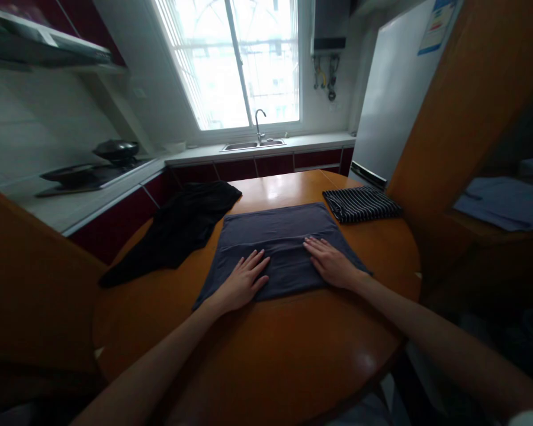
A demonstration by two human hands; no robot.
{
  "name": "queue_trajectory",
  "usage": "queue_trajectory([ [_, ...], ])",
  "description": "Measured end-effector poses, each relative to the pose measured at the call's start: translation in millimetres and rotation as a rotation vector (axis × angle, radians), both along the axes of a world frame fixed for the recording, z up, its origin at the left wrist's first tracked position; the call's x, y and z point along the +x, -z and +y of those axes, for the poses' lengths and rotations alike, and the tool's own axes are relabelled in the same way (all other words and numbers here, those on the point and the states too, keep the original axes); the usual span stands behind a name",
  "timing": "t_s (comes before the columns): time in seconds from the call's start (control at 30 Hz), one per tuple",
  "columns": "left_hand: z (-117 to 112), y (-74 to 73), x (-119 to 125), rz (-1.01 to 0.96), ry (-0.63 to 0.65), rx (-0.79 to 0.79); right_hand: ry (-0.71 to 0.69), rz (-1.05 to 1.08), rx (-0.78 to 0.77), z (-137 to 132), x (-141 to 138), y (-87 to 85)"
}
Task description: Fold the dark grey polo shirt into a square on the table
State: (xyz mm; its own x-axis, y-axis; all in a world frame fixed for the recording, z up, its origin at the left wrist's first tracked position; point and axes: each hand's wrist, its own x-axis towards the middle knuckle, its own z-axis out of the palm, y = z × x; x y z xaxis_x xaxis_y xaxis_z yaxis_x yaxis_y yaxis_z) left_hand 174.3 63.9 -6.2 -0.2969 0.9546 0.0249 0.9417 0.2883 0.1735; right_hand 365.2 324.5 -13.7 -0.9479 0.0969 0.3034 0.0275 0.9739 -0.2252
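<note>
A dark grey-blue piece of cloth (275, 228), perhaps a folded garment, is spread flat on the round wooden table (266, 349). My left hand (244, 281) lies on its near left part, fingers outstretched and pointing away from me. On the right part rests my right hand (331, 262), palm down with its fingers extended toward the middle. A shallow crease runs across the cloth near the fingertips. Neither hand grips anything.
Black clothing (177, 222) lies loosely along the table's left side. At the far right sits a folded black-and-white striped cloth (361, 204). Beyond the table are a counter with a sink (253, 145), a stove with pans (115, 149) and a fridge (391, 89).
</note>
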Motion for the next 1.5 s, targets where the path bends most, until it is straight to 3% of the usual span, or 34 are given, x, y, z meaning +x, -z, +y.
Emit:
queue_trajectory([
  [0.07,0.0,1.2,-1.8,0.015,0.007,0.011,0.004,-0.082,-0.021,-4.3,-1.1,-0.9],
  [0.3,0.2,1.0,-2.1,0.043,-0.028,-0.027,0.284,-0.207,-0.044,12.8,-3.9,5.6],
  [0.57,1.3,3.7,-1.9,0.026,-0.101,-0.031,0.419,-0.159,-0.037,22.0,-2.4,13.5],
  [0.9,-0.5,-0.2,1.6,0.005,-0.105,-0.038,0.581,-0.082,0.014,24.4,1.2,19.5],
  [1.0,-0.9,0.0,2.2,-0.001,-0.103,-0.035,0.542,-0.007,0.069,18.9,2.8,13.7],
  [1.2,-1.4,-0.2,2.6,-0.019,-0.095,-0.037,0.231,0.047,0.087,5.0,-1.8,5.1],
  [1.5,-1.9,-5.8,6.1,-0.03,-0.107,-0.056,0.335,-0.128,0.011,13.5,-4.4,16.3],
])
